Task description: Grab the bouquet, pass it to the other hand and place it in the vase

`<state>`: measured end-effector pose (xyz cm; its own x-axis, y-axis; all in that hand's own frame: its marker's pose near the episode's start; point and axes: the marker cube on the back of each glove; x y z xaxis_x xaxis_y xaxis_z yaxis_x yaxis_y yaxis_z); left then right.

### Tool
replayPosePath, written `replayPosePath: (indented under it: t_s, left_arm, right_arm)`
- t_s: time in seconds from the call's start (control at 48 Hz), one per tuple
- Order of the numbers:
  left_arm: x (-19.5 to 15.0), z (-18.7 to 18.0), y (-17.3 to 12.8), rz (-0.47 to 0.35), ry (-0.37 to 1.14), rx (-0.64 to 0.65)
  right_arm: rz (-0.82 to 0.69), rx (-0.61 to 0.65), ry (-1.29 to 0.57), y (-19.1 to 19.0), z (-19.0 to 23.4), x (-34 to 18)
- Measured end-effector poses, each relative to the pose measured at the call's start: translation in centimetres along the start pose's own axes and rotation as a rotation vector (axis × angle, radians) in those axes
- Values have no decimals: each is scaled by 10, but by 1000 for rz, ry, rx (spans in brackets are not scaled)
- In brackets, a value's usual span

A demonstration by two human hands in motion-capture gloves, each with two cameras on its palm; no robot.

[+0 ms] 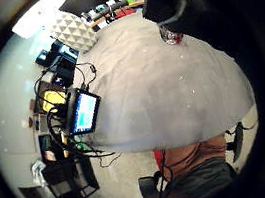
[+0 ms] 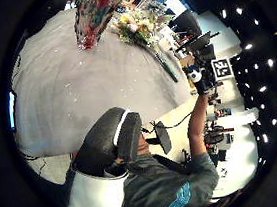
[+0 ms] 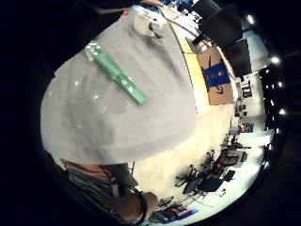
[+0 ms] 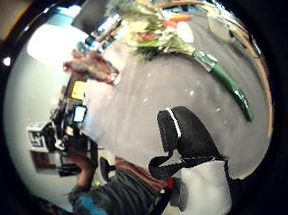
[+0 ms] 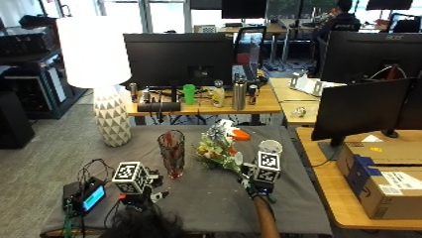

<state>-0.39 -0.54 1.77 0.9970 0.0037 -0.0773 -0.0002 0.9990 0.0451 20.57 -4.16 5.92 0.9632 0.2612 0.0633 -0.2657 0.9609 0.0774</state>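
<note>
Outside view: the bouquet (image 5: 221,146) lies beside the vase (image 5: 172,152), not yet picked up; the right hand (image 5: 262,179) must lower onto its stems. Neither hand's fingers show.

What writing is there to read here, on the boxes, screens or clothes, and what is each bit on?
No text reads clearly.
Monitor back, upper edge: a small brand mark, too small to read.
Cardboard box: stuck-on labels, blurred.
Small screen on the table: lit blue, unreadable.
Shirt: blue lettering, blurred and partly hidden.
</note>
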Motion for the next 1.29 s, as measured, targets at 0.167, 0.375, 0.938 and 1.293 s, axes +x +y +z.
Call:
replayPosePath:
  t_s: [0.167, 0.375, 0.938, 1.293]
  left_arm:
    - [-2, 5, -3, -6, 1, 6]
    - [-2, 10, -2, -18, 5, -3]
    - [0, 30, -1, -16, 42, -83]
    - [-3, 25, -12, -21, 97, -23]
  right_arm:
    - [77, -30, -50, -26, 31, 42]
    - [142, -116, -92, -49, 86, 73]
    - [189, -112, 28, -39, 92, 60]
    - [235, -21, -53, -51, 103, 60]
